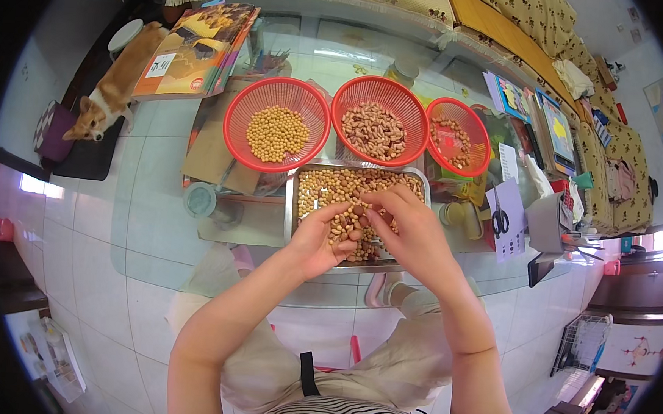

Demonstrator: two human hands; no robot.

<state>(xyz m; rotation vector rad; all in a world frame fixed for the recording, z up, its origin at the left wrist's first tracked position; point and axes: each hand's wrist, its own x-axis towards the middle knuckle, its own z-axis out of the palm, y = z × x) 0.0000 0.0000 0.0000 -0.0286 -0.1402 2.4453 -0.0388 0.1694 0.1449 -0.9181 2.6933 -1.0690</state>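
A rectangular metal tray (292, 212) holds a mix of yellow beans and brown, nut-like pieces. Over it, my left hand (320, 240) is cupped, its curled fingers around several beans and brown pieces. My right hand (410, 228) meets it from the right, thumb and fingertips pinched on a small brown piece, whose exact kind I cannot make out. Behind the tray stand three red plastic baskets. The left basket (231, 140) contains round yellow beans (277, 134), the middle basket (344, 94) speckled brown beans (374, 130), and the right basket (481, 140) fewer brownish pieces (457, 142).
All this stands on a glass-topped table. Books (193, 50) are stacked at the far left; a lidded jar (200, 199) stands left of the tray. To the right are small jars (471, 219), black-handled scissors (500, 222) and a grey holder (547, 220). A dog (111, 91) stands on the left.
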